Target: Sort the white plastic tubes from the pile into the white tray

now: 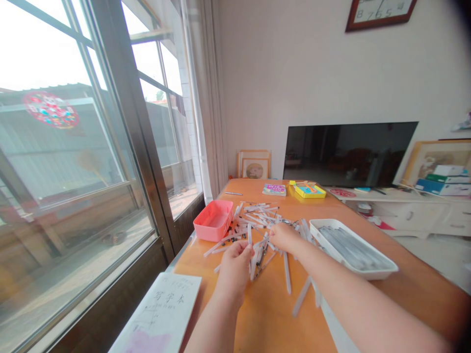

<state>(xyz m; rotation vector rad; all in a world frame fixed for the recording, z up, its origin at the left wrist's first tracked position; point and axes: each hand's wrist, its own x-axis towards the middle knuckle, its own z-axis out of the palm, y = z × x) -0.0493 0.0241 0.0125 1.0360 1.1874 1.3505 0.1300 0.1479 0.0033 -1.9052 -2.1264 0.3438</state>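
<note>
A heap of white pen barrels and dark refills [259, 220] lies spread over the orange table [272, 314]. My left hand [235, 267] is at the near edge of the heap, fingers curled around a few white pen parts [253, 257]. My right hand [283, 236] reaches into the middle of the heap, fingers bent down onto the parts; what they grip is hidden. A pink plastic box [213, 220] stands to the left of the heap. To the right of it, a white tray [382, 272] holds several clear pens.
A white exercise book [162, 314] lies at the table's near left corner. Small colourful books [274, 189] and a yellow box [309, 191] sit at the far end. A large window runs along the left. A television [349, 152] stands on a white cabinet beyond.
</note>
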